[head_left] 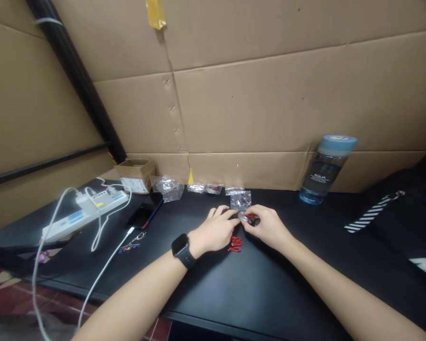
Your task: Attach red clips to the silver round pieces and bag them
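My left hand [216,230], with a black smartwatch [182,250] on its wrist, rests on the black table [255,284] with its fingers curled. My right hand [266,226] meets it at the fingertips. Between them both hands pinch a small clear plastic piece with something red in it [247,217]. A small red cord loop [235,244] lies on the table just under my hands. A small clear plastic bag [240,200] lies just beyond my fingers.
Several more clear bags [204,188] line the cardboard wall. A blue water bottle [325,170] stands at the right, a black bag [404,208] beyond it. At the left are a white power strip [87,210] with cables, a small cardboard box [135,175], a phone [142,215] and a keychain [130,246].
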`<state>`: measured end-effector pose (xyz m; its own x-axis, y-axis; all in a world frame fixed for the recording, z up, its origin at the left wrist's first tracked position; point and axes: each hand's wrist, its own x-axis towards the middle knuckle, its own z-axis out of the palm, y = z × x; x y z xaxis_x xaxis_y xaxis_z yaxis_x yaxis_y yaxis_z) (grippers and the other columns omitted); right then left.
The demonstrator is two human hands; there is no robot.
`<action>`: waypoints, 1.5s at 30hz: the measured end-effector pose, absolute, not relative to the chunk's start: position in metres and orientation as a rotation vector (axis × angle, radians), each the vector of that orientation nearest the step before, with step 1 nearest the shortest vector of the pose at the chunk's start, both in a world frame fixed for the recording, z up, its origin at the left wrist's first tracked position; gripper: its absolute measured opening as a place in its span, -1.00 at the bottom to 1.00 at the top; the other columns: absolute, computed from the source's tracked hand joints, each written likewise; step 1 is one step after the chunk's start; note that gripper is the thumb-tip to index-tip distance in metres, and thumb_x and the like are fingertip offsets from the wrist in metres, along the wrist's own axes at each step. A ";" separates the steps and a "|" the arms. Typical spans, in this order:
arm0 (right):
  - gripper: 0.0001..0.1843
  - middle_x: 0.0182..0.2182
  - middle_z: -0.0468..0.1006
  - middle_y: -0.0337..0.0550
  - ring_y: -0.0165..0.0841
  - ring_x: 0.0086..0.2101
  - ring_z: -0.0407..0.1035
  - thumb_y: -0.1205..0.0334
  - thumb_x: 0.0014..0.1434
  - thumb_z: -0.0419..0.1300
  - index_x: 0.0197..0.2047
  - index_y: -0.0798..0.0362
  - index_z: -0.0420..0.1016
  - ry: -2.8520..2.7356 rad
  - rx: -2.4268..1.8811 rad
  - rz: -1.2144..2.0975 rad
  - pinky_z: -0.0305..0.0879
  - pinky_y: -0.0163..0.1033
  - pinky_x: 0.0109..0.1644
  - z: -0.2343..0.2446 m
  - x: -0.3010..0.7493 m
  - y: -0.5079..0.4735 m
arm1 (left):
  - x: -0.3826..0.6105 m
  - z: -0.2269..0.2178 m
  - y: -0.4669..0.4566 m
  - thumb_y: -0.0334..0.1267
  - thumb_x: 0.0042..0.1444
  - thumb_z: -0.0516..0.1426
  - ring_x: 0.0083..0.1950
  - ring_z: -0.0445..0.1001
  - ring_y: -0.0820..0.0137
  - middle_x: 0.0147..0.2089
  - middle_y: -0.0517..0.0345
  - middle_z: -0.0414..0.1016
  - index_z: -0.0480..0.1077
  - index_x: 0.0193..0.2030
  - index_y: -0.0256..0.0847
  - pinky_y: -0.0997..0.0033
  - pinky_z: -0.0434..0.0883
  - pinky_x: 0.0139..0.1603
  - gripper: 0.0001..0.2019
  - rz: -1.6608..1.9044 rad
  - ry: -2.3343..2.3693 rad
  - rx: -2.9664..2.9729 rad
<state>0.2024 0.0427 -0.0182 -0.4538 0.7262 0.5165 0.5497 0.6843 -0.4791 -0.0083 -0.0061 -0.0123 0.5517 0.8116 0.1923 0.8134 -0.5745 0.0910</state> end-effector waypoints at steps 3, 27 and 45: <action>-0.92 -0.33 0.62 -0.13 -0.29 -0.34 0.51 0.30 0.17 0.29 -0.28 0.03 0.64 -2.210 -0.980 0.270 0.44 -0.23 -0.19 -0.020 0.204 0.045 | -0.006 -0.011 -0.007 -0.37 0.36 -0.01 0.38 0.19 -0.01 0.37 -0.05 0.37 0.44 0.24 -0.11 -0.09 0.32 0.24 -0.61 -0.336 -1.436 -2.748; -0.77 -0.15 0.67 -0.03 -0.21 -0.21 0.58 0.34 0.24 0.17 -0.12 0.03 0.65 -2.438 -1.014 0.112 0.49 -0.18 -0.11 -0.025 0.208 0.048 | -0.004 0.002 -0.016 -0.33 0.38 0.02 0.23 0.35 0.12 0.19 0.01 0.59 0.50 0.15 -0.14 0.11 0.30 0.13 -0.69 -0.319 -1.340 -2.722; -0.85 -0.22 0.68 -0.05 -0.23 -0.22 0.57 0.37 0.25 0.25 -0.15 0.08 0.66 -2.359 -1.081 0.246 0.43 -0.20 -0.08 -0.015 0.208 0.042 | -0.003 0.005 -0.017 -0.36 0.38 0.03 0.19 0.40 0.12 0.15 0.02 0.61 0.48 0.17 -0.15 0.11 0.30 0.13 -0.68 -0.297 -1.339 -2.747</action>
<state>0.2076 0.0415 -0.0146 -0.5401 0.7464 0.3888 0.6503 0.6634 -0.3702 -0.0032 -0.0173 0.0053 0.6015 0.7724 0.2042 0.7862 -0.6177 0.0206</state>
